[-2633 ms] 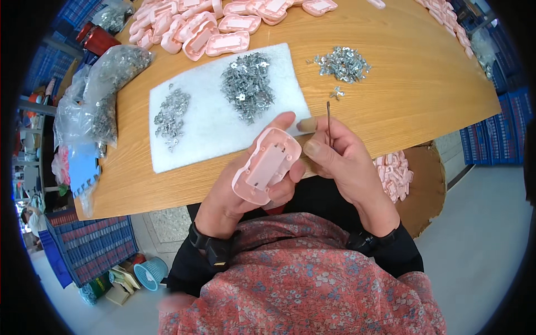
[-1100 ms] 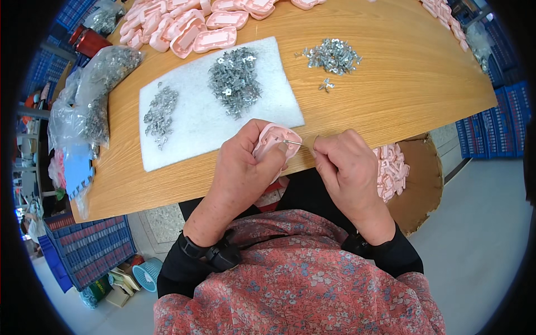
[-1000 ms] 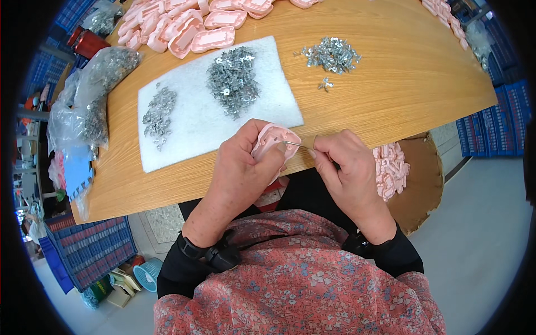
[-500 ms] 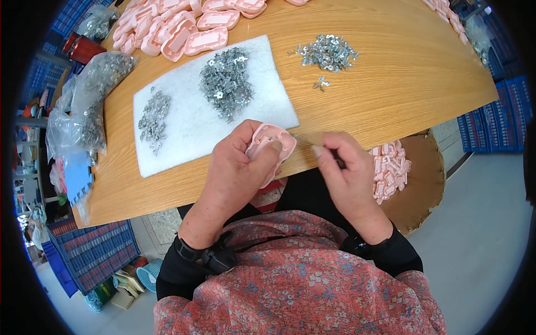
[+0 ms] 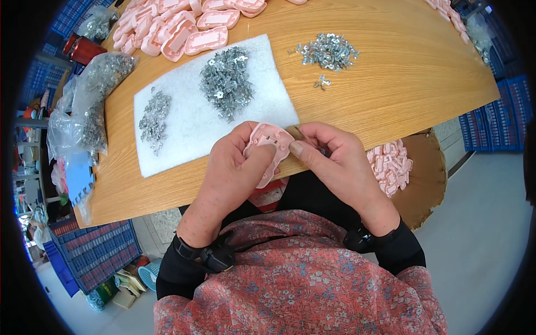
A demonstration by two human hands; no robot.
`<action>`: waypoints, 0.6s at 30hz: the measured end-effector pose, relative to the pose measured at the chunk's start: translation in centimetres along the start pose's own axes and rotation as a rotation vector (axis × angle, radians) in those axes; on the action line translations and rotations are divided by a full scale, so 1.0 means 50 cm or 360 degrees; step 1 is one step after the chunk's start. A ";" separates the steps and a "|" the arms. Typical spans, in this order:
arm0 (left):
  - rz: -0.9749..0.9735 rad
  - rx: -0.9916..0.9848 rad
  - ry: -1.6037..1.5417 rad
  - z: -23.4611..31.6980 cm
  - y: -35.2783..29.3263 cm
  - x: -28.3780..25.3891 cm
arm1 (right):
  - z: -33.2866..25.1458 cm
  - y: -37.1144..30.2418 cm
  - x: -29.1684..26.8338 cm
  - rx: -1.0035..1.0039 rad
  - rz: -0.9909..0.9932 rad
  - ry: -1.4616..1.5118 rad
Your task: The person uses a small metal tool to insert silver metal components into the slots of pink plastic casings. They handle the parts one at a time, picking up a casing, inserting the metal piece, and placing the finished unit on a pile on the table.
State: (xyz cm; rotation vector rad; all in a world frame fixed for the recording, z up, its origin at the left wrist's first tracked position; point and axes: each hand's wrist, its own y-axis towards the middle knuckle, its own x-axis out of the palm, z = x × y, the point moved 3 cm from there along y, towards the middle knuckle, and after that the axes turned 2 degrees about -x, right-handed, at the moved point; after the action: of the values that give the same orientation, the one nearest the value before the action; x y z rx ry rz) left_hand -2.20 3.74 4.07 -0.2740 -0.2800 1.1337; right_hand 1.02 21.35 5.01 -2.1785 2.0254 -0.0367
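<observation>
A pale pink plastic shell [image 5: 270, 134] with a hollow, ribbed inside faces up in my left hand [image 5: 237, 162]. My left thumb lies across its inside, and the fingers wrap behind it. Small metal pieces appear to sit in the shell near its far end. My right hand [image 5: 335, 162] is closed, its thumb and index fingertip at the shell's right edge. Something small glints between the curled fingers, mostly hidden. Beyond my hands, a white foam sheet [image 5: 184, 84] bears a large heap of metal clips [image 5: 226, 84] and a smaller heap of metal pieces [image 5: 154, 123].
More metal clips [image 5: 328, 52] lie on the wooden table [image 5: 391, 72]. Pink shells [image 5: 178, 33] pile up at the far left. Plastic bags of metal parts [image 5: 92, 106] stand at the left edge. A cardboard box [image 5: 427, 178] beside the table holds pink pieces [image 5: 391, 167].
My right hand has moved left, from just beside the shell to its right edge, and its fingertips now meet it. My left hand still holds the shell, tilted slightly differently.
</observation>
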 end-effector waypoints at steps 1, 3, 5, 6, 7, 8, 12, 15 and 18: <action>0.0001 -0.0003 0.0028 0.000 0.000 0.000 | 0.002 0.003 0.002 0.0048 -0.0032 -0.0016; 0.0004 -0.0009 0.0084 -0.001 0.001 0.000 | 0.002 0.006 0.005 0.0022 -0.0043 -0.0002; -0.0004 -0.0029 0.0106 0.001 0.000 0.001 | 0.008 0.008 0.006 0.0018 -0.0047 0.0035; -0.0008 -0.0039 0.0117 0.001 0.000 0.002 | 0.015 0.009 0.006 0.0027 -0.0045 0.0065; 0.0017 -0.0041 0.0083 0.001 -0.001 0.003 | 0.020 0.009 0.006 0.0036 -0.0045 0.0096; 0.0043 -0.0044 0.0050 0.000 -0.002 0.004 | 0.018 0.008 0.006 0.0014 -0.0046 0.0072; 0.0089 -0.0068 0.0018 0.002 -0.002 0.009 | 0.020 0.003 0.008 -0.0072 -0.0035 0.0048; 0.0106 -0.0057 0.0062 -0.001 0.004 0.007 | 0.014 0.003 0.006 -0.0067 -0.0032 0.0040; 0.0062 -0.0044 0.0025 0.004 0.006 0.003 | 0.011 0.005 0.006 -0.0005 -0.0036 0.0088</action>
State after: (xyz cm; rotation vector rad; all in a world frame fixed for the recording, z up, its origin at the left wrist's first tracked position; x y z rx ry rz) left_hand -2.44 4.01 4.15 -0.3136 -0.2776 1.1666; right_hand 0.86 21.09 4.39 -2.2263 2.0307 -0.0979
